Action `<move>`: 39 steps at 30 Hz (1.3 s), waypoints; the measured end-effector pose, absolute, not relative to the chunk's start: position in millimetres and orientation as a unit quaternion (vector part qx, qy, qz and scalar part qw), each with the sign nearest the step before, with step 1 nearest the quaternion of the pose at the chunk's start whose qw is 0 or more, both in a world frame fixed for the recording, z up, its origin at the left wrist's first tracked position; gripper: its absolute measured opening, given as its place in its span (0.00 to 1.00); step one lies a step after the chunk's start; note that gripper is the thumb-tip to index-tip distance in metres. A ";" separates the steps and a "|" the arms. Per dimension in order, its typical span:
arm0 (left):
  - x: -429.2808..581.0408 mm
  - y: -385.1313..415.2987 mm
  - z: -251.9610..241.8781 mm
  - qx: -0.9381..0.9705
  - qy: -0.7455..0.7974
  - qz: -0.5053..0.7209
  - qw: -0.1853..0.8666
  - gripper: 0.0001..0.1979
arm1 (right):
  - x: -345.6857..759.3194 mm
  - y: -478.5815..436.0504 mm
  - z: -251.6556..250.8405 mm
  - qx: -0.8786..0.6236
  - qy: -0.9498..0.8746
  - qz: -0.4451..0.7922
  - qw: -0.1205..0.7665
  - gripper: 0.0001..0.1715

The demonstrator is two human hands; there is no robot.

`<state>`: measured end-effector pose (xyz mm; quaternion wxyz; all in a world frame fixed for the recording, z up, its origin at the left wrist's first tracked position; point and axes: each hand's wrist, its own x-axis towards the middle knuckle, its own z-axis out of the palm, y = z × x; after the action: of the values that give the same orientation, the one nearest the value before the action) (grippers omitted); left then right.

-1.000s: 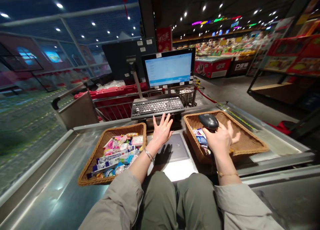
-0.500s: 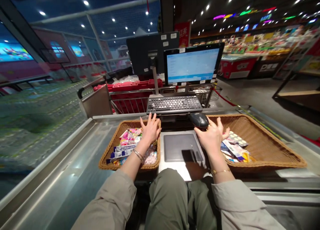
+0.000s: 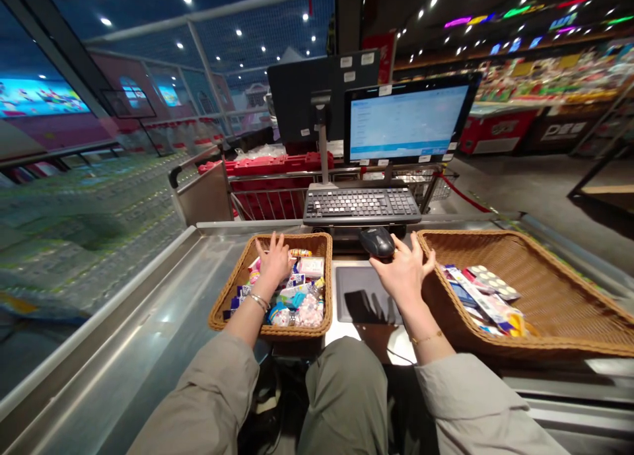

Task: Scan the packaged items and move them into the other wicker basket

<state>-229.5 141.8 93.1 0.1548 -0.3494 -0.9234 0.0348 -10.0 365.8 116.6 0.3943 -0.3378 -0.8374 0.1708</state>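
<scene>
Black computer mouse (image 3: 377,242), oval, glossy plastic, sits just below the right end of a black keyboard (image 3: 361,205) and just above a flat grey rectangular pad (image 3: 364,296), near the far edge of the steel checkout surface (image 3: 139,336). Long axis runs upper left to lower right, one end pointing toward the keyboard, the other toward the right hand (image 3: 402,273).

Right hand: palm down, fingers spread and partly open, just behind the mouse, with fingertips at or touching its lower-right end. Not wrapped around it. Thin gold chain (image 3: 426,339) on the wrist.

Left hand (image 3: 273,263): palm down, fingers spread, over the far part of a woven wicker basket (image 3: 297,333), well apart from the mouse. Nothing visibly held. Metal bangle (image 3: 257,302) on the wrist. Basket is packed with small colourful packets (image 3: 297,303).

Second, larger wicker basket (image 3: 485,263) sits right of the pad, with flat printed packets (image 3: 483,296) lying toward its left side.

Monitor (image 3: 409,121) behind the keyboard shows a pale blue screen, text too small to read. Packet labels too small or blurred to read. No brand visible on the mouse.
</scene>
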 end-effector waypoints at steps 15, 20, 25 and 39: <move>-250.7 144.6 79.9 -0.324 -0.931 0.071 0.154 0.20 | -28.1 352.8 94.8 -0.311 -0.863 0.163 0.364 0.14; -253.3 144.2 73.9 -0.318 -0.936 0.088 0.127 0.18 | -28.7 353.9 91.4 -0.308 -0.863 0.156 0.369 0.14; -253.0 146.3 72.1 -0.314 -0.938 0.105 0.099 0.15 | -28.0 354.9 89.1 -0.313 -0.863 0.154 0.366 0.12; -229.0 155.1 97.9 -0.354 -0.926 0.025 0.131 0.15 | -23.8 354.6 90.4 -0.318 -0.859 0.165 0.367 0.12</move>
<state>-229.0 155.1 97.9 0.1311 -0.3542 -0.9256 0.0249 -23.8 354.6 90.4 0.3665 -0.3180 -0.8587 0.1649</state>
